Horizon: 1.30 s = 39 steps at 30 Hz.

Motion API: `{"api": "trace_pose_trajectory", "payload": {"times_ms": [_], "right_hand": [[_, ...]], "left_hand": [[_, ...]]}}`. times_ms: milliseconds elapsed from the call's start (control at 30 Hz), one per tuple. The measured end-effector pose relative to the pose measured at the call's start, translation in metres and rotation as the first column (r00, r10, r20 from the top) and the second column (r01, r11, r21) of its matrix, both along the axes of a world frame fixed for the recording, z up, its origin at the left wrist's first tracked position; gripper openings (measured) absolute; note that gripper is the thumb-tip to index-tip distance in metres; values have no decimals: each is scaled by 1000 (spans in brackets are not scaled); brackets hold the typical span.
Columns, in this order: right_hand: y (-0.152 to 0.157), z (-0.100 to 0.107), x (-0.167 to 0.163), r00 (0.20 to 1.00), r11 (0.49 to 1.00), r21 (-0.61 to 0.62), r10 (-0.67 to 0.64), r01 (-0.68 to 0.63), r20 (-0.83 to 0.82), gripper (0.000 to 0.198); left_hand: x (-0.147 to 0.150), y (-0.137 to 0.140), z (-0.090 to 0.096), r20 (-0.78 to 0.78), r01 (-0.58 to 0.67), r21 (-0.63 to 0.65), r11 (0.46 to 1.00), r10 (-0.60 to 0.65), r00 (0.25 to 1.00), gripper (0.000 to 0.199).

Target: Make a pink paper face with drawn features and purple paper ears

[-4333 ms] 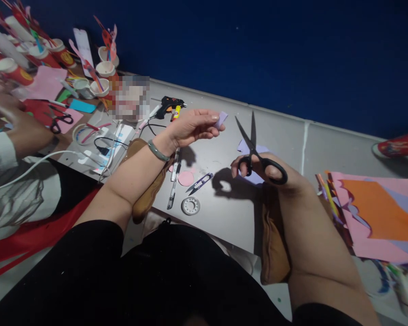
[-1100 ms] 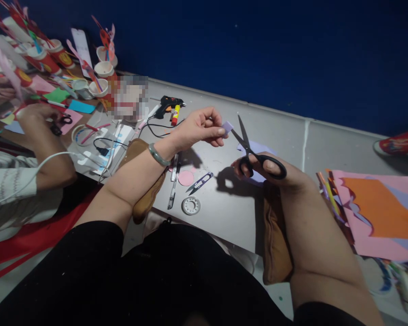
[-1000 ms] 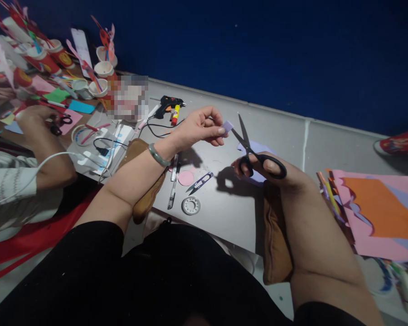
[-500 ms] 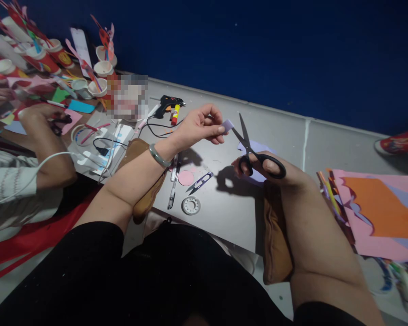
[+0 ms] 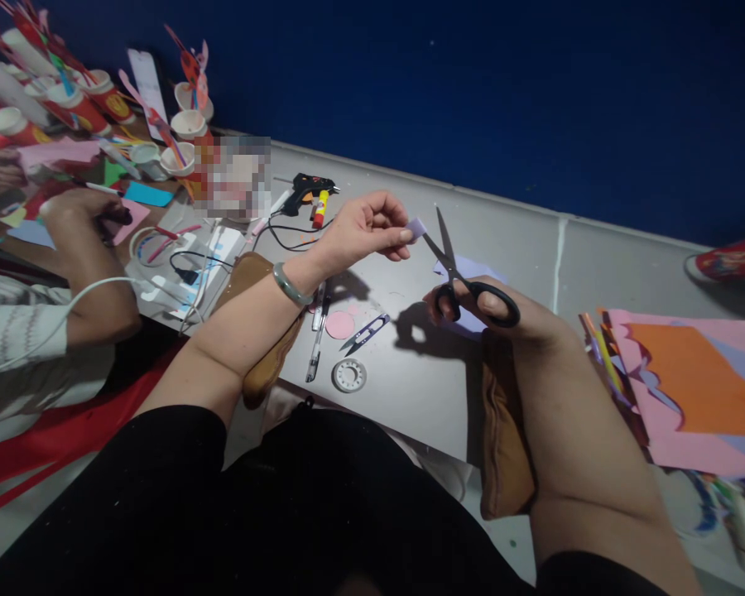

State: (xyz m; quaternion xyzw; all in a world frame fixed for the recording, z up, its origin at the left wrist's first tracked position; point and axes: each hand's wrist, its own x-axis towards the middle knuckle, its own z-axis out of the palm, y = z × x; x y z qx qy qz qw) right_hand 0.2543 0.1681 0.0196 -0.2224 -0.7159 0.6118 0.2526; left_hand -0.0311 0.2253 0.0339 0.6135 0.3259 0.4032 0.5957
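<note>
Between thumb and fingers, my left hand (image 5: pixel 372 228) pinches a small piece of purple paper (image 5: pixel 416 228) above the table. My right hand (image 5: pixel 497 308) grips black-handled scissors (image 5: pixel 450 269) through their loops. The blades are spread apart, and one tip is close to the paper's edge; whether it touches I cannot tell. Under the scissors lies a larger purple sheet (image 5: pixel 472 319), partly covered by my right hand. On the table below my hands are a pink paper disc (image 5: pixel 340 324), thread snips (image 5: pixel 366 334), a pen (image 5: pixel 314 356) and a white tape roll (image 5: pixel 348 375).
A black glue gun (image 5: pixel 307 192) with its cord and a glue stick (image 5: pixel 320 209) lie behind my left wrist. Coloured sheets (image 5: pixel 701 372) are stacked at right, near a red cup (image 5: pixel 736 258). A co-worker's arm (image 5: pixel 93 265) and several paper cups are at left.
My two hands stay almost still, with the paper piece tilted slightly differently. At left, the co-worker's hands have shifted a little; a dark object by them is less visible.
</note>
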Motion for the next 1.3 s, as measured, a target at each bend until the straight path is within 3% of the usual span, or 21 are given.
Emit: {"api": "trace_pose_trajectory", "payload": {"times_ms": [467,1067,1300], "right_hand": [[4,12,0,992,996,61,53,-60,117,68],[1,15,-3,993,997,75,8,-17,120,70],[0,20,-6,988,998,65,-5,-5,151,73]], "left_hand": [[-7,4,-4,-26,63,-5,998,-63,998,69],[-7,0,5,-46,16,-97,995,-21,999,57],[-8,0,7,-28,19,-169,985,-24,999,42]]}}
